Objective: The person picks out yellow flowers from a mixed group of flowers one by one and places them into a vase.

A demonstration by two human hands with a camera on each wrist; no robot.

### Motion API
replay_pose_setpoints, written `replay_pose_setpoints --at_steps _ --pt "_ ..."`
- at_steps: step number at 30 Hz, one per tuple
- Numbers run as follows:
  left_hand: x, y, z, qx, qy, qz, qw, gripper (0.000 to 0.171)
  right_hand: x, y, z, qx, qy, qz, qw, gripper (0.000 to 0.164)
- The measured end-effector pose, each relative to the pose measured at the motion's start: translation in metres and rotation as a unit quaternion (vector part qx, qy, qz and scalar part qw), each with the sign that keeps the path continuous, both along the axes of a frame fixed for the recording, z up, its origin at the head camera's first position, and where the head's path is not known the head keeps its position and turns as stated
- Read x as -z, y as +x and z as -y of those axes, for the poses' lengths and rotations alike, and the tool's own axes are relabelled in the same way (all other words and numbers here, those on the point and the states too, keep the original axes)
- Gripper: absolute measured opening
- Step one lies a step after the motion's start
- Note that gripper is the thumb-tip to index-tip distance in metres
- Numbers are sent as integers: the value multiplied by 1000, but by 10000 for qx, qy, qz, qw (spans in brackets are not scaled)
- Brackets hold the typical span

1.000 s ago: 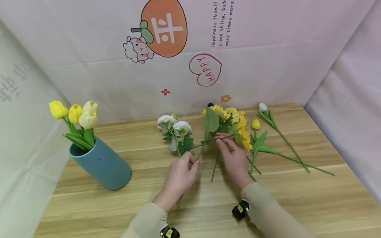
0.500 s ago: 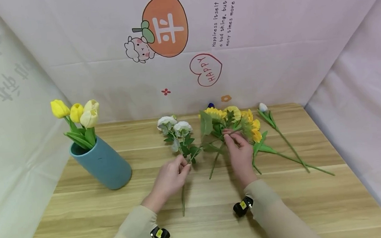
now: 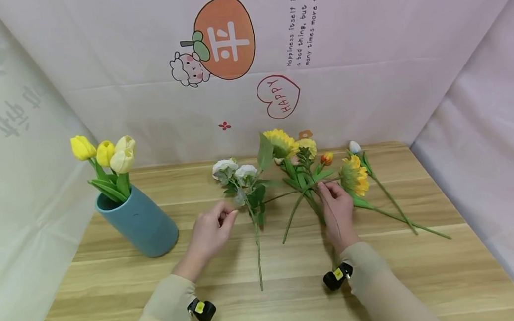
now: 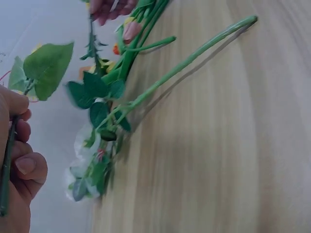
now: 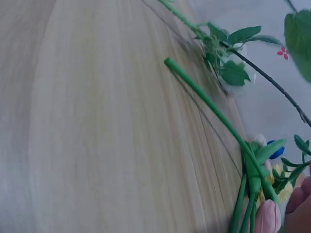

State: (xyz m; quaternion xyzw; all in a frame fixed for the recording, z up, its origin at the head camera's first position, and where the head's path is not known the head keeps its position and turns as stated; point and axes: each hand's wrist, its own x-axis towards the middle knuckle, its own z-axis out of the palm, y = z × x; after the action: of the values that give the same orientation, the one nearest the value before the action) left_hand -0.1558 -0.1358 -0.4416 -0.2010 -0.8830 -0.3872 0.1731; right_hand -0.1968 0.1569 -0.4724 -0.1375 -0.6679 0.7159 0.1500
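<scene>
In the head view, my left hand [image 3: 210, 233] pinches the thin stem of a sunflower with a broad leaf [image 3: 265, 152]; its yellow head [image 3: 281, 143] stands above the other flowers. The left wrist view shows that dark stem [image 4: 7, 165] running through the curled fingers. My right hand [image 3: 340, 212] pinches the stem of a second sunflower [image 3: 357, 176], whose head points right while the stem crosses leftward. Beside the left hand lies a spray of white flowers [image 3: 225, 169]. Under the right hand are a yellow ruffled flower [image 3: 307, 147] and an orange tulip [image 3: 326, 158].
A blue vase [image 3: 138, 221] with several yellow and cream tulips [image 3: 122, 160] leans at the left of the wooden table [image 3: 128, 299]. A white tulip [image 3: 354, 147] and another long green stem [image 3: 404, 216] lie at the right. A pink tulip [image 5: 268, 216] lies in the pile.
My left hand has moved left, drawing the leafy sunflower out of the bunch. My right hand has shifted right with the other sunflower. An orange tulip has come into sight between them.
</scene>
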Motion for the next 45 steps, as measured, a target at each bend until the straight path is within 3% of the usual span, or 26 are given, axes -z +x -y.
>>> replay_pose_setpoints --at_steps 3,6,11,16,20,24,27,29,32,34,36,40,45 --pt "-5 -1 7 -100 -30 -281 9996 10 2 -1 -6 -312 59 381 9988 43" --pt "-10 -2 15 -234 -147 -472 9985 8 3 0 -17 -902 741 914 9890 41" --pt "-16 -3 28 -582 -615 -720 9938 11 3 5 -41 -2108 2298 1218 9423 34" --pt "-19 -3 37 -845 -1125 -1178 9830 14 2 13 -53 -2680 3539 790 8925 31" --pt "-21 -3 39 -930 -1374 -1541 9740 13 5 21 -57 -2918 4497 154 8441 24" --pt "-27 -5 37 -1016 -1613 -1952 9621 10 10 29 -58 -3053 5562 -625 7704 23" --pt "-35 -5 35 -1079 -1786 -2322 9500 10 14 36 -59 -3134 6127 -967 7191 34" --pt "-43 -4 33 -1122 -1851 -2577 9417 12 16 41 -60 -3225 6353 -992 6946 43" --pt "-56 -1 29 -1206 -1854 -2923 9304 13 17 48 -61 -3299 6605 -913 6682 55" --pt "-66 1 27 -1285 -1864 -3135 9222 14 18 52 -61 -3374 6694 -890 6558 62" --pt "-75 4 26 -1351 -1880 -3306 9149 14 18 54 -62 -3454 6704 -942 6500 65" --pt "-91 9 27 -1464 -1934 -3559 9025 16 19 56 -62 -3639 6604 -991 6493 67" --pt "-104 11 34 -1612 -1903 -3719 8941 19 19 57 -63 -3706 6546 -879 6530 68"
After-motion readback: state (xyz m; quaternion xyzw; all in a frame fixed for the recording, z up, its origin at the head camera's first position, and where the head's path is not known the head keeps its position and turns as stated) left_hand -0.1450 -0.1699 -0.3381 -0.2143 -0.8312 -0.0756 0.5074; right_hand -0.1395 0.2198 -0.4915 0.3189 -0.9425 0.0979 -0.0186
